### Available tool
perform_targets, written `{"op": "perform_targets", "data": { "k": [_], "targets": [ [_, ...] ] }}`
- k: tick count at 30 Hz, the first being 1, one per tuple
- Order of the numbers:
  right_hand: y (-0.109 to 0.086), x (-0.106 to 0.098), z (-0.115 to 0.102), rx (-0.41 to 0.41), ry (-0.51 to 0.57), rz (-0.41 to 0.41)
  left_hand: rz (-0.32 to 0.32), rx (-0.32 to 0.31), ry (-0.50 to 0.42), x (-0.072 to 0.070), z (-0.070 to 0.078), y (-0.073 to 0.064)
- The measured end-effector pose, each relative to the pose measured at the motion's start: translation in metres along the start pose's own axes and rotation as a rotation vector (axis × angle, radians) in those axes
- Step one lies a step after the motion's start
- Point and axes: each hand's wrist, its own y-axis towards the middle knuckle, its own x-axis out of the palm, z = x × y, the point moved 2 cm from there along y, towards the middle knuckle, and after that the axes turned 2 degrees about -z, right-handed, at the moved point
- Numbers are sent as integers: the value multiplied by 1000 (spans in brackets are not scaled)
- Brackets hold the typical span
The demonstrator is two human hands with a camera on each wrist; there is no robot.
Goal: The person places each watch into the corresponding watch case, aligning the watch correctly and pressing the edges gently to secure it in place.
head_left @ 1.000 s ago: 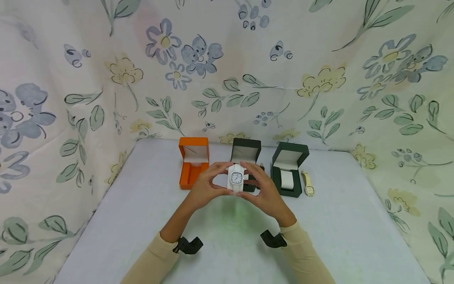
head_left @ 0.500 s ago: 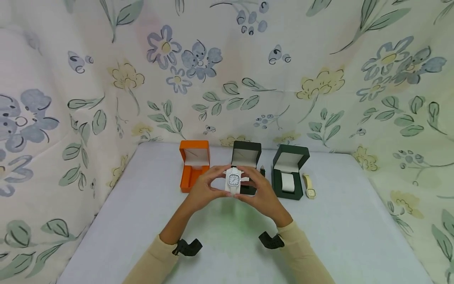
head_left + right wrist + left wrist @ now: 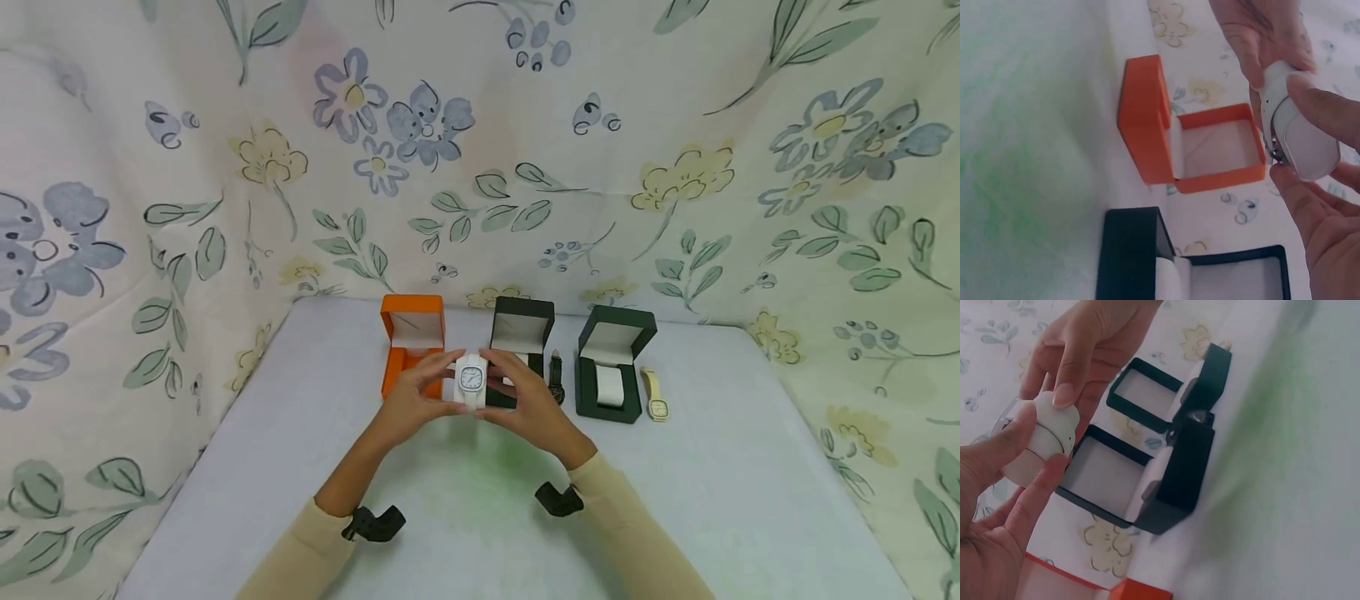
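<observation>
Both hands hold a white wristwatch (image 3: 472,379) with a squarish face, its strap wrapped round a white cushion (image 3: 1313,147). My left hand (image 3: 408,402) pinches it from the left side, thumb below and fingers above. From the right side my right hand (image 3: 528,403) pinches it in the same way. The watch is up off the table, face toward the head camera. In the left wrist view the white strap (image 3: 1054,428) curves round between the fingertips of both hands. Behind the hands stand an open orange box (image 3: 412,321) and an open black box (image 3: 522,321), both partly hidden.
An open dark green box (image 3: 615,333) with a white cushion (image 3: 610,386) inside stands at the right. A gold watch (image 3: 655,396) lies right of it, and a black watch (image 3: 556,379) between the two dark boxes. Floral cloth (image 3: 480,125) hangs behind the white table (image 3: 712,467).
Both hands have moved left together with the white watch, from in front of the black box toward the orange one. The black watch and more of the black box now show.
</observation>
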Motion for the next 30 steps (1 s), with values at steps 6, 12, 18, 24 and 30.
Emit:
{"op": "perform_targets", "data": {
  "k": [6,12,18,24,30],
  "targets": [
    [8,13,4,-2,-25,1,9,-46,2,-13,-9,-7],
    [20,25,5,53,-31,6,-28,-41,6,-30,-15,-10],
    [38,33,10,47,-69,16,-13,-30,46,-49,-24,-7],
    [52,46,18,76,-138,-10,-3,-44,71,-67,-34,-8],
    [62,55,24,104,-220,-1,-14,-59,120,-79,-43,-5]
  ]
}}
